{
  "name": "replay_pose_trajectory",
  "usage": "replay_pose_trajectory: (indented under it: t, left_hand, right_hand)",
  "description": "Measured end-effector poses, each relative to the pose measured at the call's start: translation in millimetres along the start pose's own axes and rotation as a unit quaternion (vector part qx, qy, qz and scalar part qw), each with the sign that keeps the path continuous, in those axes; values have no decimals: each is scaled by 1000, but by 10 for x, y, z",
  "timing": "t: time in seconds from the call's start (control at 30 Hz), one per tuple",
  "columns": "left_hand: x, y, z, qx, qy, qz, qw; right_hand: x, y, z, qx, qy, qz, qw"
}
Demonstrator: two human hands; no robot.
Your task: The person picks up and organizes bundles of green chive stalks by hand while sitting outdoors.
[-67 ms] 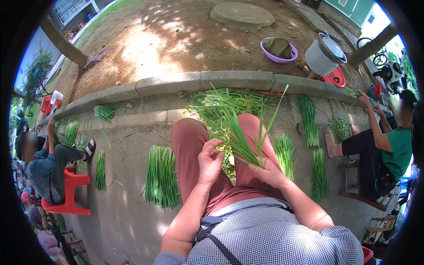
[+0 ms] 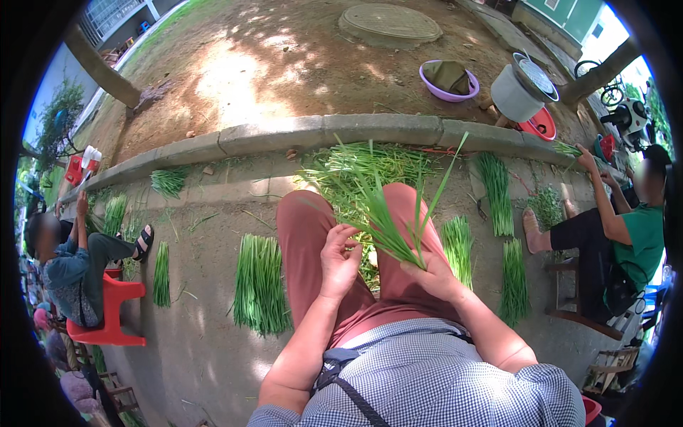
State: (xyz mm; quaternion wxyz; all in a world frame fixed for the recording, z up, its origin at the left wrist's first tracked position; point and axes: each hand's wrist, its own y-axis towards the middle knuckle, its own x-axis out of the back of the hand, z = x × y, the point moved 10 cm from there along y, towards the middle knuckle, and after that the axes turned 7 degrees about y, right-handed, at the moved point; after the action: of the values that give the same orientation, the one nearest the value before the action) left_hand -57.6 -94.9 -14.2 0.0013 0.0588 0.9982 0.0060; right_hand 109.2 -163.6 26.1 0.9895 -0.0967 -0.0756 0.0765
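My right hand (image 2: 432, 276) is closed round the lower ends of a small bunch of garlic chives (image 2: 390, 226), above my right thigh. Their long flat green leaves fan up and away, one standing apart to the right. Beside the bunch, my left hand (image 2: 340, 262) is over my left thigh with its fingers curled together near the outer leaves. Whatever it pinches is too small to make out. Beyond my knees lies a loose heap of chives (image 2: 377, 162), some of it showing between my legs. A large neat bundle of chives (image 2: 260, 283) rests on the ground to my left.
More chive bundles lie at right (image 2: 512, 283) and far left (image 2: 162, 274). A person on a red stool (image 2: 114, 313) sits left; another person (image 2: 626, 235) sits right. A concrete curb (image 2: 292, 132) crosses ahead, with a purple basin (image 2: 449, 94) and a large pot (image 2: 518, 92) beyond.
The bunch of chives has tilted slightly, its tall single leaf shifting a little up and to the right. My left fingers have shifted very slightly.
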Motion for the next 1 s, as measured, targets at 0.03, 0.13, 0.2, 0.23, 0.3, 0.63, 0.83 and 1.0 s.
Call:
replay_pose_trajectory:
  t: [0.03, 0.13, 0.2, 0.23, 0.3, 0.63, 0.83, 1.0]
  left_hand:
    - [-36, 9, -36, -5, 32, 2, 999]
    - [-139, -35, 39, 34, 69, 63, 995]
    - [-265, -84, 65, 50, 79, 135, 986]
    - [-334, -116, 27, 53, 71, 170, 981]
    - [-432, -199, -48, 61, 57, 236, 968]
    - [-794, -459, 123, 153, -25, 397, 904]
    - [-655, -274, 142, 169, -90, 255, 948]
    - [-591, -308, 201, 207, -231, 269, 912]
  right_hand:
    - [123, 24, 23, 67, -114, -33, 991]
    - [334, 45, 230, 101, -342, -106, 928]
    - [460, 74, 376, 90, -420, -137, 893]
    - [508, 73, 386, 91, -422, -150, 889]
    - [571, 90, 362, 93, -425, -172, 884]
    - [127, 56, 106, 131, -448, -133, 874]
    - [-185, 74, 97, 129, -421, -81, 894]
    - [-263, 87, 37, 60, -372, -25, 926]
